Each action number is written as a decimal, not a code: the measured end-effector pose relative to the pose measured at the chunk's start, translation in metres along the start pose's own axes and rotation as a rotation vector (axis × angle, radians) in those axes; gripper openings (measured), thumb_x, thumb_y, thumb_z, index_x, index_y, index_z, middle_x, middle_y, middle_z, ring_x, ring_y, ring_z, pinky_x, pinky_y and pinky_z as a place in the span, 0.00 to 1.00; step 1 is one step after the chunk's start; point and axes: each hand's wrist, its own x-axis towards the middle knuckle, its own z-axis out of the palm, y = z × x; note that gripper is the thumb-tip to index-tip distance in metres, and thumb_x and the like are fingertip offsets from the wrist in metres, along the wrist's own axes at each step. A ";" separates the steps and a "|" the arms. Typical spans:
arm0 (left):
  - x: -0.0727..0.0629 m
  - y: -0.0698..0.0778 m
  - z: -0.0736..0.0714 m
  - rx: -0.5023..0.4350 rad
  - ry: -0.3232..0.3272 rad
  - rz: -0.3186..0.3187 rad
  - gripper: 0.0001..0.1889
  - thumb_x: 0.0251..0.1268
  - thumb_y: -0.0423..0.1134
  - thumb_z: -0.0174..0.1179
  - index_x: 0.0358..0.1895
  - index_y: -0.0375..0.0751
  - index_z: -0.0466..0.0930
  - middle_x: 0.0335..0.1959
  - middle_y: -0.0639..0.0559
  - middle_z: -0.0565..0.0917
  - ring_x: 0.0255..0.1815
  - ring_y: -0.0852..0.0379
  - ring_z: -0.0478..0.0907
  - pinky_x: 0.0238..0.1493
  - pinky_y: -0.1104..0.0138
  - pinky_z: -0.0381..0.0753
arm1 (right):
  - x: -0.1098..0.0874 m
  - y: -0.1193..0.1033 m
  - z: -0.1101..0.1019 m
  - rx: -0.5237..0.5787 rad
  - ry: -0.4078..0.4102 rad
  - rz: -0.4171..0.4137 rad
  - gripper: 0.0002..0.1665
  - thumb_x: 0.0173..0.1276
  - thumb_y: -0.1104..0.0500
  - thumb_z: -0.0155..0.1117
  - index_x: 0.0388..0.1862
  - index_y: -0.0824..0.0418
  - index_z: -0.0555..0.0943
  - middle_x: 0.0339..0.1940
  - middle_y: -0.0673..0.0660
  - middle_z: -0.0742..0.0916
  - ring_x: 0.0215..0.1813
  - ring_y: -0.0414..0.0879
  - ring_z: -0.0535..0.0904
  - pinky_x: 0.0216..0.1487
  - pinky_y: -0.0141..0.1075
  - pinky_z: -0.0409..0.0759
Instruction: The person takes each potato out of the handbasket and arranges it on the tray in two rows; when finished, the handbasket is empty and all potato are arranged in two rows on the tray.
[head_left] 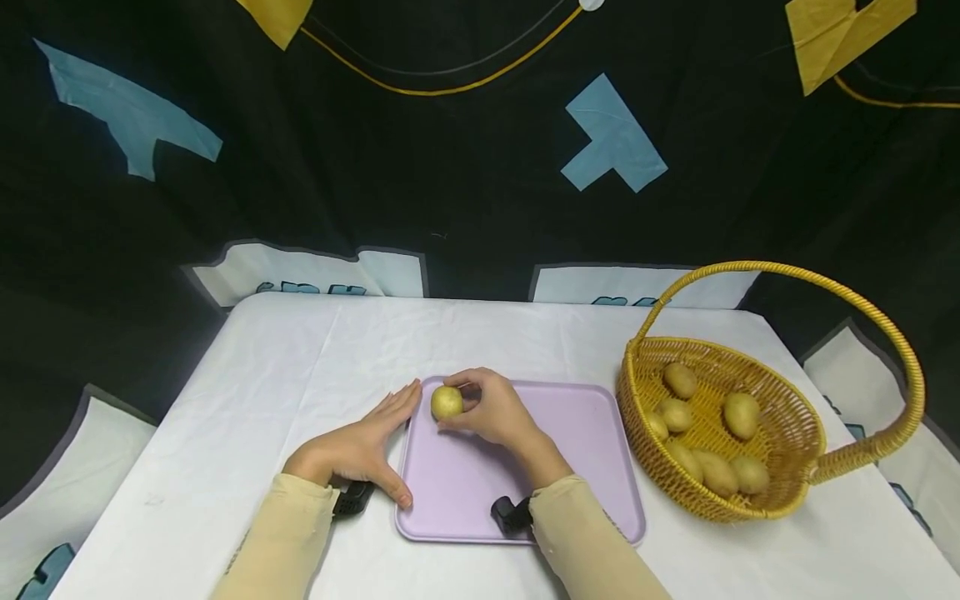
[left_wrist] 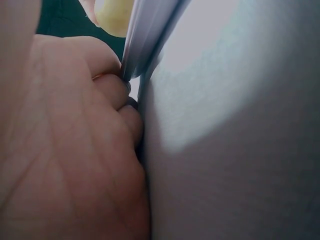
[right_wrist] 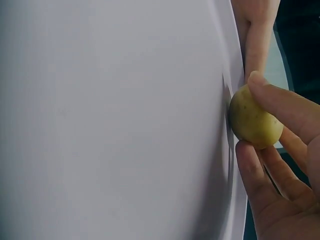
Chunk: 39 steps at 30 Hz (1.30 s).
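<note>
A small round yellow potato [head_left: 447, 402] is at the far left corner of a light purple tray [head_left: 480, 492]. My right hand [head_left: 495, 412] pinches it between thumb and fingers. In the right wrist view the potato [right_wrist: 255, 117] appears right against the tray's surface, thumb on one side and fingertips on the other. Along the tray's left edge rests my left hand [head_left: 360, 450], fingers extended toward the far corner and thumb spread over the near part of the rim. The left wrist view shows its fingers [left_wrist: 112, 92] beside the tray's side, low by the tablecloth.
To the right of the tray stands a yellow wicker basket [head_left: 787, 421] with a tall arched handle [head_left: 825, 287]. Several potatoes [head_left: 742, 415] lie in it. A white cloth [head_left: 480, 337] covers the table, and a black curtain [head_left: 420, 183] hangs behind.
</note>
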 end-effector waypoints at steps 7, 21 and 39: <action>0.001 -0.001 0.000 0.004 -0.005 0.000 0.81 0.26 0.57 0.86 0.81 0.32 0.34 0.82 0.37 0.35 0.79 0.32 0.29 0.76 0.41 0.36 | -0.001 -0.001 -0.004 -0.039 -0.007 0.023 0.41 0.43 0.59 0.88 0.59 0.60 0.83 0.54 0.55 0.84 0.51 0.50 0.82 0.45 0.33 0.83; -0.001 -0.001 -0.001 0.004 0.006 -0.005 0.81 0.26 0.56 0.86 0.81 0.33 0.35 0.82 0.38 0.35 0.79 0.32 0.30 0.76 0.41 0.37 | -0.015 0.000 -0.032 0.081 -0.037 0.045 0.51 0.43 0.58 0.89 0.69 0.59 0.76 0.67 0.59 0.79 0.64 0.54 0.77 0.58 0.44 0.81; -0.001 0.002 0.000 0.012 0.015 -0.006 0.81 0.24 0.56 0.86 0.81 0.33 0.36 0.82 0.38 0.36 0.80 0.33 0.31 0.76 0.42 0.37 | -0.070 0.015 -0.106 0.250 -0.061 0.049 0.53 0.43 0.64 0.88 0.70 0.55 0.74 0.72 0.58 0.74 0.70 0.63 0.70 0.57 0.50 0.82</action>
